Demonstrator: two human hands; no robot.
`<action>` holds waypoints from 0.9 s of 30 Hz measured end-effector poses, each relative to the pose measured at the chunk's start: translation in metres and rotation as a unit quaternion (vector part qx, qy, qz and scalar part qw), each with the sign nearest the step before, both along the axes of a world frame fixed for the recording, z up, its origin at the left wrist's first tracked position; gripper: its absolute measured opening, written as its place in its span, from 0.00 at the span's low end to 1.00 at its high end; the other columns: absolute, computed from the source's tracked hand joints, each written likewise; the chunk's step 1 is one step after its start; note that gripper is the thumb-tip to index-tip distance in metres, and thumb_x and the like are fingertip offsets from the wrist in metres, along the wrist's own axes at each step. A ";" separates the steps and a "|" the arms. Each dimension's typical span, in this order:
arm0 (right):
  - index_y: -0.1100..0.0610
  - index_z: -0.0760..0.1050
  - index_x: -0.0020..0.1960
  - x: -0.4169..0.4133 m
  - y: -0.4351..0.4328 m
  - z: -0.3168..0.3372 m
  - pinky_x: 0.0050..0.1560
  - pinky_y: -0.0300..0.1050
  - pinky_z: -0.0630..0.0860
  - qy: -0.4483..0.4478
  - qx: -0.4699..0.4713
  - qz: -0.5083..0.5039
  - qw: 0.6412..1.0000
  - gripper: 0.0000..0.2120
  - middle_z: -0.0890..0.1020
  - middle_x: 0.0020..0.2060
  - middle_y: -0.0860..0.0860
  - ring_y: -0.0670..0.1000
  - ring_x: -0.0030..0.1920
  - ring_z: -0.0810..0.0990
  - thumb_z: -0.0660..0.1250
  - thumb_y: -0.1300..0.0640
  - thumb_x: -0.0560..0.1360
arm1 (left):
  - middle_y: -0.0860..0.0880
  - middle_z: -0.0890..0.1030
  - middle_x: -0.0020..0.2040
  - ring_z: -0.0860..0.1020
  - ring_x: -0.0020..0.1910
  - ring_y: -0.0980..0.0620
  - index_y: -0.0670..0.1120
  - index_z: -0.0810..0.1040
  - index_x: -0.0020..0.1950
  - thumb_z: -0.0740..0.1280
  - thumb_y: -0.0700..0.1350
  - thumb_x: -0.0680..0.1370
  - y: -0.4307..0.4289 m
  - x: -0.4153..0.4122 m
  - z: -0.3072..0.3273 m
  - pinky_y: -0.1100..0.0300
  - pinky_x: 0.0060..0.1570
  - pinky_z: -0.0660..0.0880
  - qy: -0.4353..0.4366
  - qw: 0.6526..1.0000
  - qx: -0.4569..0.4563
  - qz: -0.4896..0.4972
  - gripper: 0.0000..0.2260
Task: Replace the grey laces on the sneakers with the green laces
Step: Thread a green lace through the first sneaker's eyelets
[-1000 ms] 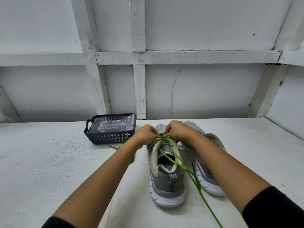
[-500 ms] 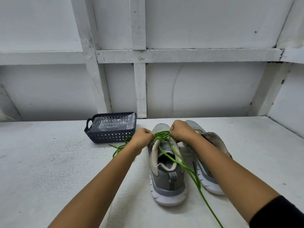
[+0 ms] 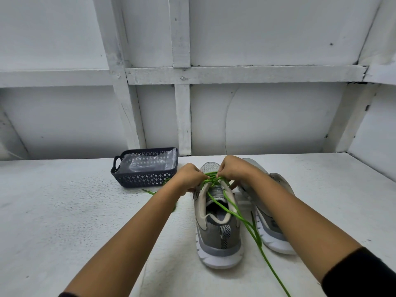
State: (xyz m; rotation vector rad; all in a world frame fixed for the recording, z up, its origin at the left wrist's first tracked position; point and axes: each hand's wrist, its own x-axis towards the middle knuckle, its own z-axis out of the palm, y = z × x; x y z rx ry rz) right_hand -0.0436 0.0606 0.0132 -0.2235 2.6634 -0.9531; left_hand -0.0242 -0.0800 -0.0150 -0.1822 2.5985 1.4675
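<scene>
Two bare forearms reach forward from the bottom of the frame over the white table, the one at lower right coming out of a black sleeve. A green lace runs from the bottom edge, right of centre, up across the open collar of the grey sneaker in the middle of the frame, whose heel and white sole face the camera. A second sneaker stands just beside it on the right, partly hidden by the right forearm.

Over the centre sneaker's tongue the lace bunches into crossed strands, and both hands meet there. The left hand has its fingers curled, pinching strands at the left row of eyelets. The right hand also has its fingers curled, pinching the lace above the tongue. Another stretch of green shows on the table just left of the left forearm.

Further back, left of centre, sits a dark perforated basket holding a clear plastic bag. Behind it rises a white wall crossed by painted battens.
</scene>
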 end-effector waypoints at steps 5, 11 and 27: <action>0.60 0.61 0.30 0.007 0.004 -0.009 0.28 0.44 0.70 0.058 -0.018 -0.054 0.997 0.14 0.65 0.27 0.55 0.53 0.26 0.67 0.54 0.71 0.72 | 0.45 0.67 0.33 0.65 0.34 0.49 0.41 0.72 0.40 0.63 0.41 0.79 -0.002 0.003 -0.015 0.56 0.40 0.65 0.021 0.995 0.079 0.049 0.08; 0.60 0.62 0.30 0.011 0.014 -0.018 0.15 0.31 0.60 0.069 -0.033 -0.101 0.992 0.15 0.66 0.27 0.56 0.50 0.23 0.66 0.55 0.70 0.75 | 0.46 0.70 0.34 0.68 0.35 0.50 0.41 0.72 0.39 0.62 0.40 0.80 -0.002 0.013 -0.027 0.56 0.43 0.68 0.061 0.986 0.132 0.081 0.09; 0.56 0.77 0.36 0.018 0.013 0.010 0.30 0.40 0.75 0.021 -0.019 -0.002 1.000 0.10 0.75 0.32 0.51 0.46 0.34 0.73 0.66 0.62 0.76 | 0.45 0.80 0.40 0.76 0.41 0.50 0.44 0.81 0.42 0.69 0.43 0.76 0.001 0.021 0.011 0.52 0.46 0.79 0.038 0.999 0.010 -0.018 0.05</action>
